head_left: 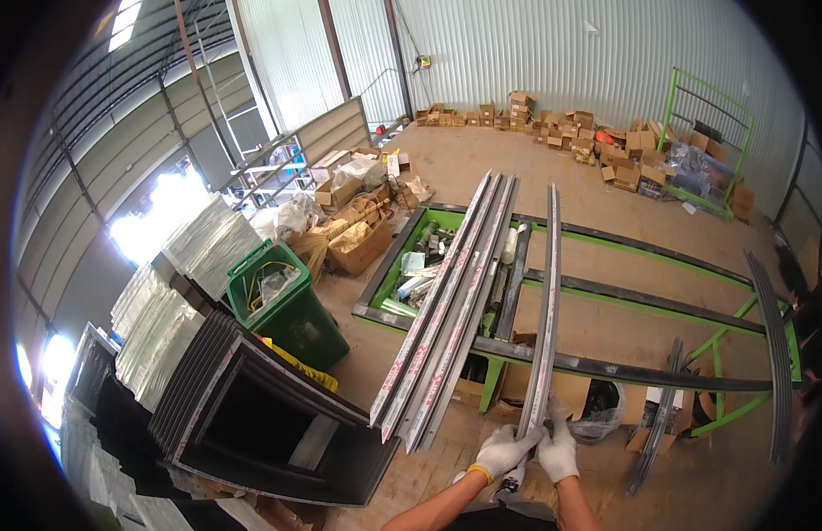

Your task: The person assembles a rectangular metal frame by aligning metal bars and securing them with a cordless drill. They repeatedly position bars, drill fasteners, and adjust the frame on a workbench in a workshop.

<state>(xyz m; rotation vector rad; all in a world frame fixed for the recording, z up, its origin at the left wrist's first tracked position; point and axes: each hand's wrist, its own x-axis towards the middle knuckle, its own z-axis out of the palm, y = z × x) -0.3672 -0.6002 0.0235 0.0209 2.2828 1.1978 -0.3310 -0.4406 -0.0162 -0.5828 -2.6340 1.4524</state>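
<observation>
White knit gloves are worn on the left hand (502,450) & right hand (559,449); a yellow cuff is seen at the left wrist. The single rail (545,310), centre of frame, is silver-grey w/ pinkish markings, as is the rail bundle (451,310) to its left. The rack frame (605,364) is bright green w/ dark grey bars. Left of centre, the wheeled bin (291,310) is dark green. Black frames (251,416) are stacked lower left. Brown cartons (570,128) are seen at top, against a pale corrugated wall (535,44).

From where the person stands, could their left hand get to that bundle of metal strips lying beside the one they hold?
Probably yes. The left hand grips the single strip, and the bundle's near end lies just to its left with nothing between.
</observation>
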